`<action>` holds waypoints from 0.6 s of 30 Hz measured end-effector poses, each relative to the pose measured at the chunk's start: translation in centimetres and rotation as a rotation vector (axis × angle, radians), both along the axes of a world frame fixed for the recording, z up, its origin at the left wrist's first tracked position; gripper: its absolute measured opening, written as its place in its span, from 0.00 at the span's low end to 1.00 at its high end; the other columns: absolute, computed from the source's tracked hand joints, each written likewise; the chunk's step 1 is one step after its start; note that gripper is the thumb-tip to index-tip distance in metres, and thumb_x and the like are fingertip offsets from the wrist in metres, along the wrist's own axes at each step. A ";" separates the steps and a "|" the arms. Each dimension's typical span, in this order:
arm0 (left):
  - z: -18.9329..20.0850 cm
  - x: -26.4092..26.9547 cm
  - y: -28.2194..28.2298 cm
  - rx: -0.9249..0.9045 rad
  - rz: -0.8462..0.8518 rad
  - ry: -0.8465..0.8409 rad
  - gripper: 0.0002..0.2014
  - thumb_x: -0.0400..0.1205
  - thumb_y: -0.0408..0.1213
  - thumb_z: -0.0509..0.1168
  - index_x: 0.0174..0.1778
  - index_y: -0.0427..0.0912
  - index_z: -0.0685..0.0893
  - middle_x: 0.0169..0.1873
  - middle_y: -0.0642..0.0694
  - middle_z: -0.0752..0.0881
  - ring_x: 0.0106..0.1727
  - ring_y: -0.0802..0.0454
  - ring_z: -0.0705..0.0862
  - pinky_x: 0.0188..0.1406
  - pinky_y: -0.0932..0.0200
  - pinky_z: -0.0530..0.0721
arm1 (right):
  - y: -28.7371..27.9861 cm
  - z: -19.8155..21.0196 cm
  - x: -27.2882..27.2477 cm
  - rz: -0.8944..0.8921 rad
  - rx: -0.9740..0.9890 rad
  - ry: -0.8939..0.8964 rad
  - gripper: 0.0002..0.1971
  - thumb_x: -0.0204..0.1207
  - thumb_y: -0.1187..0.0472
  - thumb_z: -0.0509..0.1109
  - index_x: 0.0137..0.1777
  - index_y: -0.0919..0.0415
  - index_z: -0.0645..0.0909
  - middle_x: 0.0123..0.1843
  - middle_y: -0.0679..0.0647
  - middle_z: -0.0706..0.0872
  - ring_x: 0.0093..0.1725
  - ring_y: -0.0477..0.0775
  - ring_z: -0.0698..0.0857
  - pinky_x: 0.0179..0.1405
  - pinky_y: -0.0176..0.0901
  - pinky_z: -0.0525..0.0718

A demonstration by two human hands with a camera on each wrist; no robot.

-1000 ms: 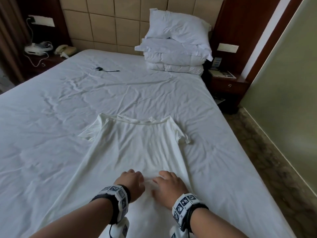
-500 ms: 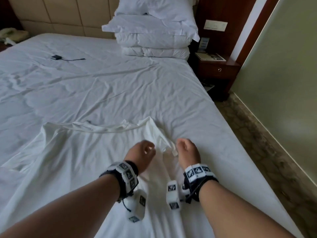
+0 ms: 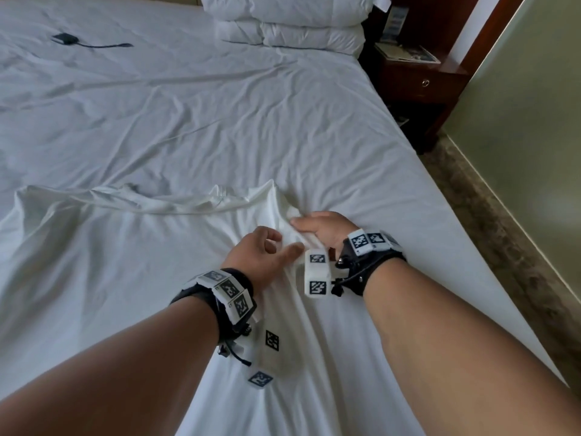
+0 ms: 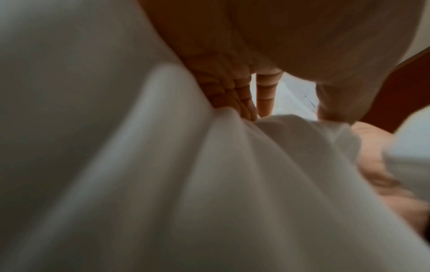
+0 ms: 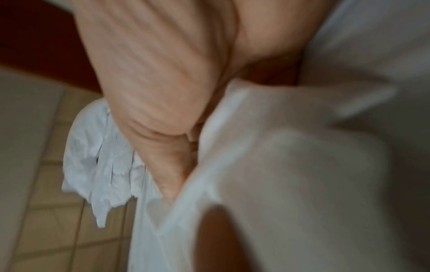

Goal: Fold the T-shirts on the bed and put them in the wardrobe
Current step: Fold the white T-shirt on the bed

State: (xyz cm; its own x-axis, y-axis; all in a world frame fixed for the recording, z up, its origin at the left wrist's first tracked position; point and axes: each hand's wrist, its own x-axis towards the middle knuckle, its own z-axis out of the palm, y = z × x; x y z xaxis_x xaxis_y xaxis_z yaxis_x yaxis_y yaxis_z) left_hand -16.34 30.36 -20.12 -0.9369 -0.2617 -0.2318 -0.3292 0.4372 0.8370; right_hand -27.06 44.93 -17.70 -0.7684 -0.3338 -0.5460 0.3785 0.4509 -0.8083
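A white T-shirt (image 3: 125,262) lies spread on the white bed sheet (image 3: 220,121), collar toward the pillows. My right hand (image 3: 317,228) is at the shirt's right shoulder and pinches the bunched sleeve fabric between thumb (image 5: 163,128) and fingers; the cloth (image 5: 279,165) fills the right wrist view. Just to its left, my left hand (image 3: 267,247) has loose, nearly straight fingers (image 4: 235,95) whose tips touch a raised fold of the shirt (image 4: 209,184). It holds nothing. The wardrobe is out of view.
Stacked white pillows (image 3: 292,23) sit at the head of the bed. A small black device with a cable (image 3: 67,38) lies on the sheet at the far left. A dark wooden nightstand (image 3: 418,80) and patterned floor (image 3: 503,231) border the bed's right edge.
Both hands went from the shirt's lower middle up to its right shoulder. The right sleeve got gathered and drawn inward. The left hand has let go of its pinch and opened.
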 end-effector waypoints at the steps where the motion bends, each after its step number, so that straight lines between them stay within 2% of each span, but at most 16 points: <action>1: 0.0 0.1 0.0 0.000 -0.003 0.005 0.23 0.75 0.65 0.72 0.59 0.57 0.79 0.47 0.56 0.86 0.47 0.59 0.86 0.41 0.59 0.80 | 0.4 -0.2 -0.3 -0.059 -0.074 -0.056 0.21 0.73 0.48 0.80 0.58 0.63 0.89 0.51 0.63 0.93 0.49 0.67 0.92 0.60 0.66 0.88; 3: -0.1 0.2 0.0 0.006 0.005 0.030 0.21 0.76 0.62 0.73 0.60 0.57 0.80 0.45 0.56 0.86 0.46 0.60 0.86 0.44 0.59 0.82 | 1.2 -0.3 -0.5 -0.173 -0.129 -0.150 0.26 0.71 0.47 0.80 0.63 0.64 0.89 0.56 0.65 0.92 0.53 0.69 0.91 0.61 0.67 0.87; 5: -0.2 0.2 0.1 0.000 0.021 0.060 0.20 0.78 0.62 0.70 0.60 0.55 0.82 0.44 0.56 0.87 0.45 0.59 0.86 0.47 0.55 0.85 | 1.7 -0.8 -1.0 -0.267 -0.144 -0.165 0.29 0.67 0.45 0.82 0.62 0.64 0.89 0.55 0.64 0.92 0.52 0.69 0.92 0.59 0.66 0.88; 8: -0.4 0.1 0.0 0.017 0.010 0.103 0.24 0.74 0.67 0.62 0.58 0.56 0.83 0.41 0.54 0.87 0.41 0.54 0.87 0.49 0.43 0.89 | 1.7 -0.4 -0.9 -0.390 -0.181 -0.076 0.20 0.72 0.47 0.80 0.54 0.63 0.91 0.50 0.62 0.94 0.45 0.63 0.93 0.55 0.62 0.91; 9: -0.4 0.1 0.0 0.033 0.003 0.106 0.27 0.72 0.70 0.62 0.59 0.57 0.82 0.40 0.54 0.86 0.40 0.53 0.86 0.49 0.42 0.89 | 1.8 -0.2 -0.7 -0.434 -0.206 -0.059 0.17 0.75 0.48 0.79 0.50 0.63 0.91 0.45 0.60 0.93 0.40 0.60 0.92 0.51 0.57 0.92; 11: -0.2 0.4 -0.2 0.051 -0.024 0.087 0.38 0.63 0.79 0.65 0.66 0.63 0.79 0.44 0.54 0.84 0.44 0.55 0.85 0.52 0.46 0.88 | 2.2 -0.1 -0.5 -0.526 -0.305 -0.088 0.14 0.79 0.51 0.78 0.46 0.64 0.90 0.32 0.53 0.86 0.29 0.51 0.85 0.36 0.43 0.88; 13: -0.2 0.7 -0.2 -0.017 -0.093 0.074 0.48 0.53 0.83 0.68 0.70 0.68 0.75 0.50 0.55 0.80 0.49 0.57 0.84 0.54 0.54 0.85 | 2.3 -0.2 -0.2 -0.547 -0.345 -0.108 0.14 0.80 0.52 0.76 0.48 0.65 0.88 0.31 0.52 0.82 0.27 0.49 0.82 0.31 0.40 0.85; 14: -0.2 0.8 -0.1 -0.066 -0.132 0.071 0.47 0.51 0.83 0.69 0.68 0.70 0.76 0.51 0.56 0.78 0.50 0.57 0.83 0.55 0.55 0.85 | 2.2 -0.3 0.1 -0.538 -0.338 -0.094 0.15 0.81 0.52 0.76 0.50 0.66 0.88 0.34 0.54 0.85 0.28 0.50 0.84 0.32 0.41 0.87; 16: -0.3 0.8 0.1 -0.107 -0.155 0.067 0.36 0.53 0.77 0.73 0.57 0.74 0.78 0.52 0.57 0.76 0.49 0.58 0.83 0.53 0.58 0.85 | 1.7 -0.5 0.7 -0.519 -0.332 -0.072 0.13 0.81 0.54 0.74 0.50 0.67 0.86 0.40 0.59 0.89 0.33 0.54 0.89 0.35 0.48 0.89; 18: 0.0 0.8 0.3 -0.104 -0.134 0.076 0.20 0.63 0.65 0.78 0.47 0.68 0.82 0.49 0.56 0.78 0.45 0.61 0.82 0.45 0.65 0.81 | 1.4 -0.6 1.3 -0.508 -0.308 -0.020 0.08 0.80 0.61 0.72 0.45 0.67 0.85 0.38 0.59 0.88 0.31 0.55 0.90 0.31 0.47 0.88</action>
State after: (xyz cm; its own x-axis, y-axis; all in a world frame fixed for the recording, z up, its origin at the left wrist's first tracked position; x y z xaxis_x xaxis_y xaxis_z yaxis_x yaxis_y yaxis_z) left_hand -15.51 30.62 -20.13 -0.9788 -0.1527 -0.1368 -0.1997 0.5584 0.8052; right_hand -25.80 46.30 -18.32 -0.8638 -0.0724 -0.4986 0.5023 -0.0455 -0.8635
